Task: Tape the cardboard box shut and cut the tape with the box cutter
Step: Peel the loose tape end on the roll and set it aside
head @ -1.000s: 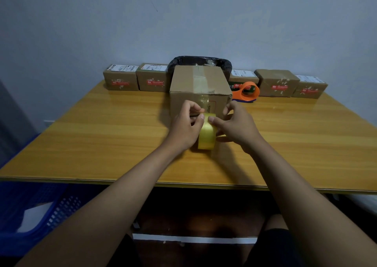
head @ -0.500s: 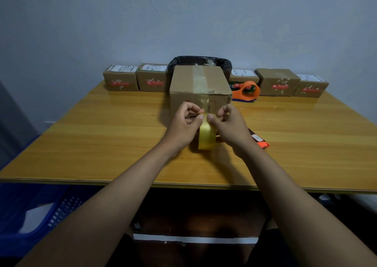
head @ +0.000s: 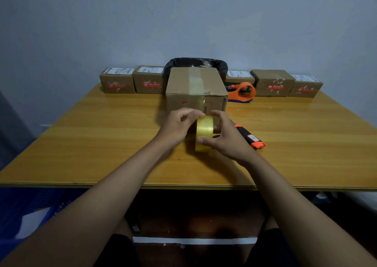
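A brown cardboard box [head: 183, 87] stands mid-table with a strip of tape along its top and down its near face. In front of it a yellow tape roll [head: 204, 131] stands on edge. My right hand [head: 226, 138] grips the roll from the right, thumb low on its near side. My left hand [head: 179, 124] pinches the top of the roll, where the tape end seems to be. A black and orange box cutter [head: 250, 137] lies on the table just right of my right hand, partly hidden by it.
An orange tape dispenser [head: 242, 92] lies behind the box to the right. Several small labelled cartons [head: 118, 81] line the table's [head: 81, 140] far edge by the wall, around a black-lined bin [head: 195, 63]. A blue crate [head: 30, 211] sits on the floor at the left.
My right hand has slid down and around the roll to grip it. The roll has come slightly toward me, and the box cutter beside my right hand shows more.
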